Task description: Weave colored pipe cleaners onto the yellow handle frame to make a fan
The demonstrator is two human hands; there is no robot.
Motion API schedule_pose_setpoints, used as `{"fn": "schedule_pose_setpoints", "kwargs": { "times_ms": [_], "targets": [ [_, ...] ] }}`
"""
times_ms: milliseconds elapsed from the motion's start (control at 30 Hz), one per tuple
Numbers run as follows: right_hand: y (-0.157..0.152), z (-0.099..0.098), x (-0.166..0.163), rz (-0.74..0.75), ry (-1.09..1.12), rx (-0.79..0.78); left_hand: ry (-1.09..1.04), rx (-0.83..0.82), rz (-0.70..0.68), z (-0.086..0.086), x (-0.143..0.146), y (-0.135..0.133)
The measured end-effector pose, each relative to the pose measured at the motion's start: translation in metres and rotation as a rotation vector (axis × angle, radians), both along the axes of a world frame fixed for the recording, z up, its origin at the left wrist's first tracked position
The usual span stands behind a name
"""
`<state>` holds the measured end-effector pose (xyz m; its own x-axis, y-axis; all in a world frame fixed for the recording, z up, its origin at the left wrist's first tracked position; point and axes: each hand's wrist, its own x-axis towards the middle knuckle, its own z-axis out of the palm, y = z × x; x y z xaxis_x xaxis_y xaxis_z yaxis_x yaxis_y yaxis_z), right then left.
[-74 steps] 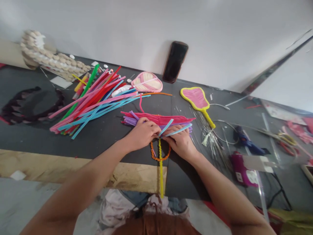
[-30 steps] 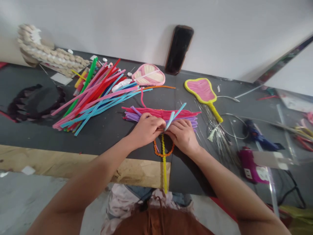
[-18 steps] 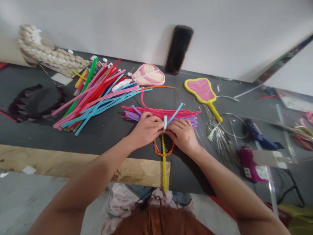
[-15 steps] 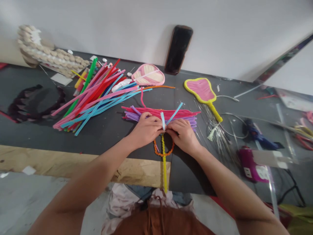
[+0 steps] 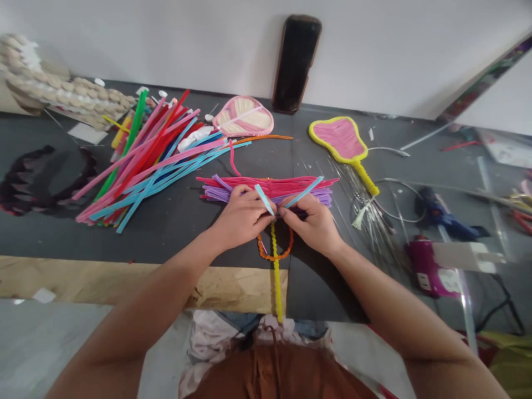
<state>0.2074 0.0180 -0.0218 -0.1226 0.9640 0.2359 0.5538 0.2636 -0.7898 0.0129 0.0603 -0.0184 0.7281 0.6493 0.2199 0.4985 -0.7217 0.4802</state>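
My left hand (image 5: 241, 217) and my right hand (image 5: 312, 223) meet over the top of a small orange beaded ring (image 5: 275, 253) on a yellow beaded stem (image 5: 276, 282). Both hands pinch a light blue pipe cleaner (image 5: 302, 193). Its two ends stick up in a V between the fingers, one short end to the left and one longer end to the right. Just behind the hands lies a flat bundle of pink and purple pipe cleaners (image 5: 270, 188) on the dark table (image 5: 174, 233).
A big fan of coloured pipe cleaners (image 5: 145, 155) lies at left. A pink leaf shape (image 5: 243, 117), a yellow-rimmed pink paddle (image 5: 338, 141), thin wires (image 5: 366, 221), a glue gun (image 5: 428, 266) and a phone (image 5: 295, 64) against the wall surround the hands.
The blue pipe cleaner's left end has swung from pointing right, through upright, to leaning left, so the ends now form a V. Both hands stay pinched at the ring's top.
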Motion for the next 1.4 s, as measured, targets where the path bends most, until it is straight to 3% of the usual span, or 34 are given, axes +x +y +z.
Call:
{"fn": "schedule_pose_setpoints", "kwargs": {
  "times_ms": [267,533,1000,1133,1200,1267,1333,1400],
  "targets": [
    [0.000,0.002,0.012,0.037,-0.144,0.179,-0.006,-0.020,0.098,-0.001,0.002,-0.001],
    [-0.001,-0.001,0.023,0.018,-0.264,0.147,-0.027,-0.097,0.065,0.001,-0.002,0.001],
    [0.004,-0.004,0.026,0.055,-0.158,0.154,-0.027,-0.130,-0.028,0.003,-0.007,0.005],
    [0.003,0.003,0.032,-0.062,-0.116,0.111,-0.018,-0.130,-0.005,0.001,-0.007,0.005],
    [0.000,0.012,0.036,-0.218,-0.077,0.220,-0.032,-0.149,-0.008,0.002,-0.006,0.005],
    [-0.005,0.023,0.039,-0.323,-0.100,0.472,-0.045,-0.168,-0.009,0.002,-0.005,0.005],
    [-0.013,0.031,0.036,-0.268,-0.228,0.719,-0.051,-0.175,-0.002,0.003,-0.004,0.004],
    [-0.019,0.033,0.027,-0.035,-0.381,0.718,-0.056,-0.165,0.004,0.004,-0.003,0.004]
  ]
}}
